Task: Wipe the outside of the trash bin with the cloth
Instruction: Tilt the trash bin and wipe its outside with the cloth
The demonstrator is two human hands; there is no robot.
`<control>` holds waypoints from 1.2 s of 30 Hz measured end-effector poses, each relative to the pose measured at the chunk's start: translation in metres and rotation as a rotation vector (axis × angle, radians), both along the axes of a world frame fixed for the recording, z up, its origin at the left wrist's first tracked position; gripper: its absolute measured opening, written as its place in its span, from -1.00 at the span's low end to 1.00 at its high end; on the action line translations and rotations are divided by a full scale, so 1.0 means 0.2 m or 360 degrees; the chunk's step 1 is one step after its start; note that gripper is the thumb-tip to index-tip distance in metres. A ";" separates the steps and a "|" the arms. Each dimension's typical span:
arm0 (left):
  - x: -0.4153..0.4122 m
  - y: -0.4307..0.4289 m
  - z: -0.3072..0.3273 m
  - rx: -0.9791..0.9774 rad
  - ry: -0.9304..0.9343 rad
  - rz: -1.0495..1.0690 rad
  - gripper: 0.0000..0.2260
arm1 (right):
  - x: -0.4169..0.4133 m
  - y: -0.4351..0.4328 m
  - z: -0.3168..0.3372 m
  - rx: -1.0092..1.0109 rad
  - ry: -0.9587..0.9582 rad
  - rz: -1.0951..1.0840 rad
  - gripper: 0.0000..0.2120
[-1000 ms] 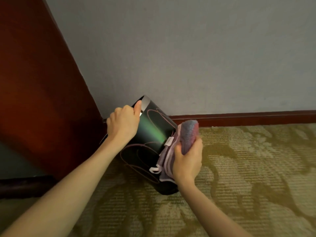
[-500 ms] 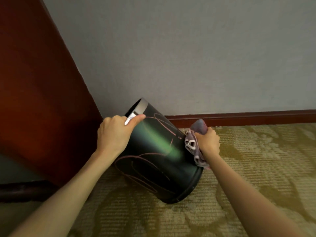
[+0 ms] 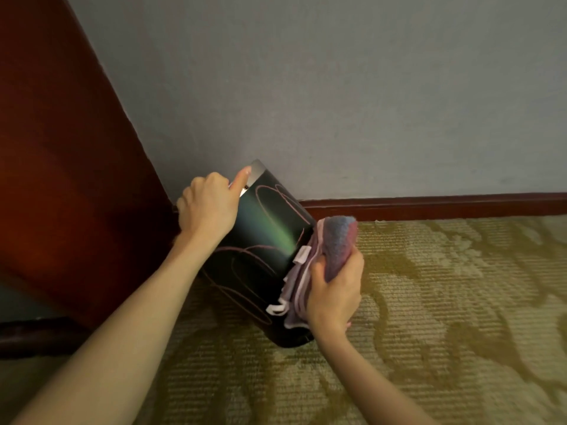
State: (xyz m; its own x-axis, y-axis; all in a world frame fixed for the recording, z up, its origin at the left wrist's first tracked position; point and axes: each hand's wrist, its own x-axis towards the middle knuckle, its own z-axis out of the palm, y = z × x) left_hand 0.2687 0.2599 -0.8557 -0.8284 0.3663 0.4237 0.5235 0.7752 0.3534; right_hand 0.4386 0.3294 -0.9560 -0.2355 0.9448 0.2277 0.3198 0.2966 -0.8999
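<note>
Purple cloth (image 3: 333, 256), gripped in the closed right hand (image 3: 334, 294), has come back down the tilted trash bin (image 3: 264, 250) on the carpet (image 3: 429, 302), another stroke, while the left hand (image 3: 208, 207) grips its rim.

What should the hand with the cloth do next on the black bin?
Probably slide the cloth along the trash bin wall. The right hand already presses it against the bin's right side, while the left hand grips the rim and holds the bin tilted on the carpet.
</note>
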 end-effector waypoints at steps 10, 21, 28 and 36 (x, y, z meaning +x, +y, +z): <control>0.07 -0.09 -0.02 0.0111 0.0089 -0.0187 -0.40 | -0.07 0.22 0.06 0.0032 -0.0157 0.0120 -0.80; 0.07 -0.14 -0.04 0.0074 0.0037 -0.0193 -0.44 | -0.22 0.45 0.14 -0.0261 -0.0676 0.0208 -0.70; 0.00 -0.11 -0.04 0.0151 -0.0070 -0.0070 -0.45 | -0.16 0.18 0.13 0.0205 -0.0362 0.0031 -0.73; 0.00 -0.06 -0.02 0.0138 -0.0050 -0.0091 -0.47 | -0.11 0.07 0.10 0.0249 -0.0181 0.0125 -0.68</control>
State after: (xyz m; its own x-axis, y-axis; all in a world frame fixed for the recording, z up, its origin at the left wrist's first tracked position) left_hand 0.2693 0.2484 -0.8607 -0.8206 0.3763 0.4301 0.5536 0.7103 0.4348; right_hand 0.4169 0.3443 -0.9364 -0.3394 0.8779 0.3379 0.3872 0.4578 -0.8003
